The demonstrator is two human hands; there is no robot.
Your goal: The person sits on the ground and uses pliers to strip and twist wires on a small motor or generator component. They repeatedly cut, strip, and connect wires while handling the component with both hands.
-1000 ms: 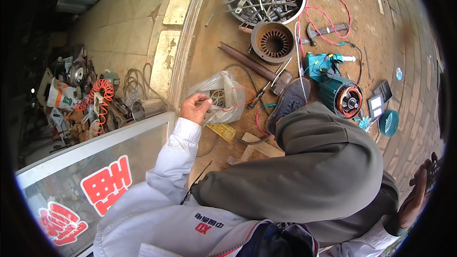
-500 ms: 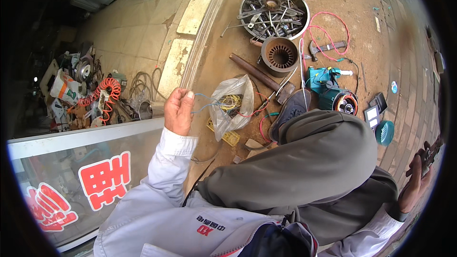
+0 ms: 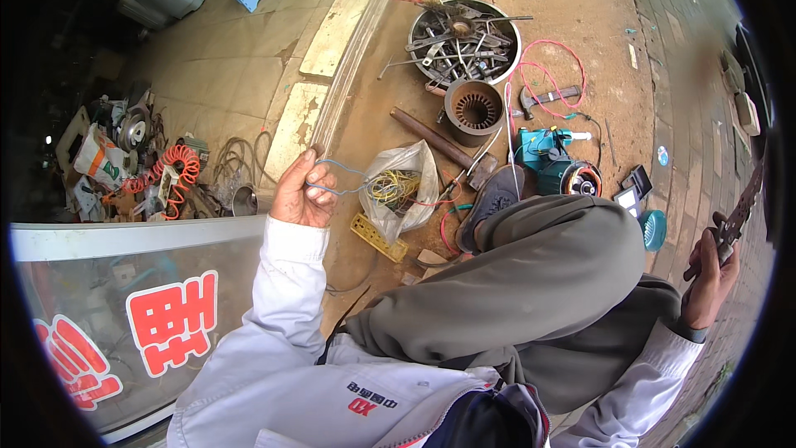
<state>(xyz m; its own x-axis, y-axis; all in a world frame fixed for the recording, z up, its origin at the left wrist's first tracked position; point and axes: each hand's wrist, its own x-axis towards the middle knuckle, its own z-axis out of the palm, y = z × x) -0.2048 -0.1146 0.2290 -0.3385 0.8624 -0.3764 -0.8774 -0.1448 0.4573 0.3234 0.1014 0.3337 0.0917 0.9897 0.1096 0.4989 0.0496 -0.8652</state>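
My left hand [image 3: 300,195] pinches a thin blue wire [image 3: 348,169] between thumb and fingers. The wire runs right to a clear plastic bag [image 3: 424,168] on the ground, beside a tangle of yellow wire [image 3: 393,189] in the bag's mouth. Out at the far right, my right hand [image 3: 709,286] is wrapped round a rusty, dark metal hand tool [image 3: 740,214]. A long, flat part of it points up and away; its exact kind is unclear. My right hand is well apart from the wire.
Beyond the bag lie a heavy-headed hammer [image 3: 435,138], a slotted iron stator core [image 3: 476,111] and a pot of tools [image 3: 516,51]. A teal motor [image 3: 554,168] and a smaller hammer [image 3: 549,98] sit farther right. A yellow power strip [image 3: 375,238] lies near the bag; a glass panel [image 3: 99,282] stands left.
My right hand has come up and slightly inward, bringing more of the metal tool into view. My left hand has turned a little, still pinching the wire. The whole view has shifted slightly.
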